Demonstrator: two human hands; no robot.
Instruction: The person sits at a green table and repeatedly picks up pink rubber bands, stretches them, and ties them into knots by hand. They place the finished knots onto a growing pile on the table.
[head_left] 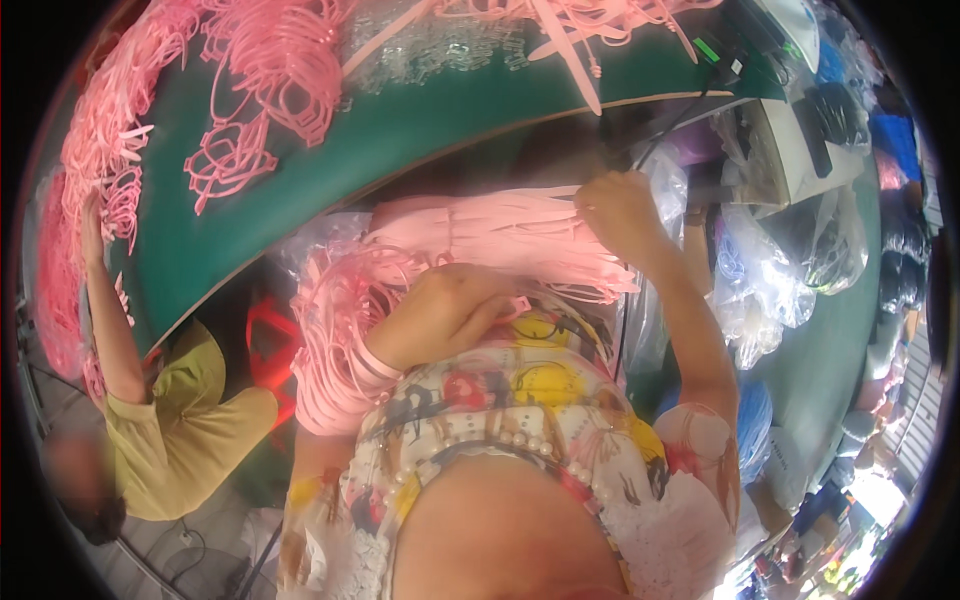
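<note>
A thick bundle of long, flat pink straps lies across my lap, close to the table edge. My left hand is closed in front of it, with the end of a pink strap at its fingertips. Many looped pink straps hang over my left wrist and forearm. At the right end of the bundle, my right hand is raised with its fingers curled together. What those fingers hold is hidden and a little blurred.
Piles of pink loops and small clear plastic pieces cover parts of the green table. At left, a co-worker in a yellow shirt reaches into a pink heap. Clear plastic bags and a white box stand at right.
</note>
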